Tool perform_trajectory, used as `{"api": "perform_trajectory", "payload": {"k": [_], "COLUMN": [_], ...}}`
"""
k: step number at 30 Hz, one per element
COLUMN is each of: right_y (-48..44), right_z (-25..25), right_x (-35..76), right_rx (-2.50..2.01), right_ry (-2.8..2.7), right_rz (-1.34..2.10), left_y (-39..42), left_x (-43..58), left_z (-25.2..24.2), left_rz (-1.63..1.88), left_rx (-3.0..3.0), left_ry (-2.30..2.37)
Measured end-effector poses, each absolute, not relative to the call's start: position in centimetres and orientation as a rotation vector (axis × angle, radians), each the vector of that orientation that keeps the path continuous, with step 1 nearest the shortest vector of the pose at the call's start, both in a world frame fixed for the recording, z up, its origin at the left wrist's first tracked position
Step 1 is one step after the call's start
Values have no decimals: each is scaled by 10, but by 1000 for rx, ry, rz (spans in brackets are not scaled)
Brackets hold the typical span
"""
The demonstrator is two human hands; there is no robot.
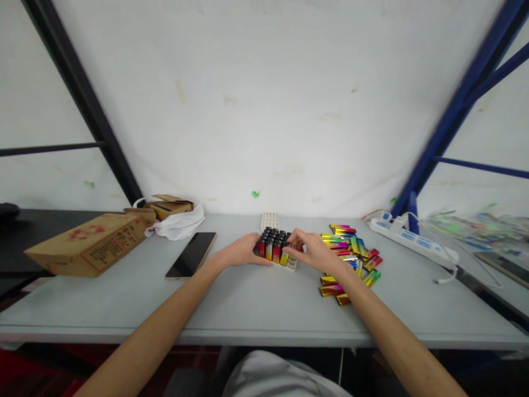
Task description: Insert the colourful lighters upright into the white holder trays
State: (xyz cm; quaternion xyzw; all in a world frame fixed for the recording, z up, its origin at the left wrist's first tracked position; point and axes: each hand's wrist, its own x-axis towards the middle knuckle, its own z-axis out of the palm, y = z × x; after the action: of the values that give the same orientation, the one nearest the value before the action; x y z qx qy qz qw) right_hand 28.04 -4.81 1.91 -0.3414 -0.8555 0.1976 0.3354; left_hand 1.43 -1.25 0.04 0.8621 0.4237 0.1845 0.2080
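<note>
Several shiny lighters [276, 252] with black tops stand upright in rows in a white tray [292, 266] at the middle of the table. My left hand [244, 251] grips the tray's left side, with its thumb along the front and its fingers behind. At the front right of the rows, my right hand [311, 249] pinches the top of a gold lighter [284, 258], which stands at the tray. A few tray holes show beside it. To the right lies a loose heap of metallic, many-coloured lighters [344, 255].
Behind the rows, a second white tray piece with holes [270, 220] lies near the wall. A phone [192, 255], a cardboard box [91, 242] and a white plastic bag [179, 223] are on the left. A white power strip [413, 241] with cables lies at the right.
</note>
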Motion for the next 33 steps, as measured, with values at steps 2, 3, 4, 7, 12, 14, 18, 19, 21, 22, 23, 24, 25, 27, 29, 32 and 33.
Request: {"api": "perform_trajectory", "payload": {"k": [2, 3, 4, 7, 12, 14, 18, 19, 21, 22, 23, 24, 25, 27, 29, 32, 33], "right_y": [-48, -48, -48, -45, -41, -40, -39, -39, -39, -40, -40, -40, -41, -42, -44, -45, -43], "right_z": [19, 20, 20, 19, 21, 21, 18, 16, 14, 14, 14, 14, 13, 12, 11, 11, 12], "right_x": [281, 281, 281, 283, 289, 292, 290, 288, 284, 282, 281, 281, 280, 279, 276, 275, 277], "right_rx": [-871, -860, -852, -874, -920, -896, -865, -856, -833, -824, -820, -822, -833, -874, -920, -944, -957], "right_ry": [-2242, -2253, -2266, -2292, -2288, -2250, -2188, -2181, -2186, -2201, -2222, -2243, -2262, -2300, -2328, -2316, -2288], "right_rz": [544, 554, 561, 535, 532, 614, 701, 694, 656, 627, 591, 549, 499, 371, 248, 209, 220], "left_y": [-13, -13, -13, -13, -12, -12, -12, -12, -12, -12, -12, -12, -13, -13, -13, -13, -13], "left_x": [14, 14, 14, 15, 15, 15, 14, 14, 14, 14, 14, 14, 15, 15, 15, 15, 15], "left_z": [0, 0, 1, 2, 2, 2, 1, 1, 1, 1, 1, 1, 1, 1, 1, 2, 2], "left_rz": [511, 513, 516, 520, 496, 498, 498, 493, 486, 490, 495, 502, 508, 510, 495, 503, 512], "left_rx": [2397, 2396, 2396, 2404, 2404, 2394, 2399, 2401, 2406, 2408, 2409, 2409, 2407, 2402, 2402, 2402, 2400], "left_ry": [1186, 1190, 1190, 1146, 1144, 1174, 1189, 1183, 1170, 1166, 1164, 1167, 1175, 1200, 1220, 1207, 1194]}}
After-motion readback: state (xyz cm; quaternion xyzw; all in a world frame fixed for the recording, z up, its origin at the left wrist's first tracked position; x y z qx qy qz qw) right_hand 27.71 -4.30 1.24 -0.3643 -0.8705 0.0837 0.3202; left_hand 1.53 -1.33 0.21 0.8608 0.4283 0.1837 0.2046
